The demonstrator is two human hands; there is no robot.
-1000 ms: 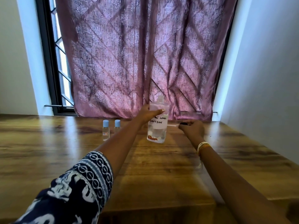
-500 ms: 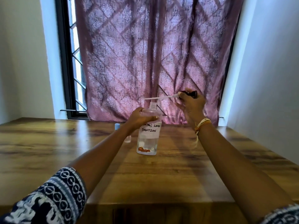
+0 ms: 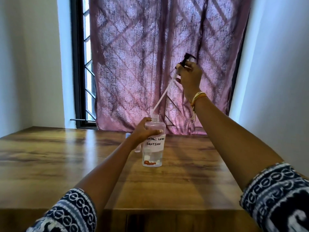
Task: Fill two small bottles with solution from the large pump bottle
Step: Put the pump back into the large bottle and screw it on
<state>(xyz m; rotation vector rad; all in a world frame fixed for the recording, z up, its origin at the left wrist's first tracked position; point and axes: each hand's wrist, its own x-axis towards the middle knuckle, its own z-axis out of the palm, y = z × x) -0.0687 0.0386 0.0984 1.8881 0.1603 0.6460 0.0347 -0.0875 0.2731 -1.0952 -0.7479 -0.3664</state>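
The large clear bottle (image 3: 153, 153), labelled "contact lens solution", stands upright on the wooden table (image 3: 184, 178) with liquid in its lower part. My left hand (image 3: 144, 130) grips its shoulder. My right hand (image 3: 189, 77) holds the black pump head (image 3: 188, 58) raised high, and its white tube (image 3: 162, 96) slants down with its tip at the bottle's open neck. Behind my left wrist a small bottle (image 3: 138, 149) shows only partly, and a bit of blue cap (image 3: 127, 135) peeks out above it.
A purple patterned curtain (image 3: 158, 56) hangs behind the table's far edge, with a black-framed window (image 3: 80, 81) to its left. White walls stand on both sides. The table's near edge runs just in front of my sleeves.
My right hand picked the pump up from the table, lifted it and swung it from level to tilted, so the tube's tip now meets the bottle's neck. The view moved closer.
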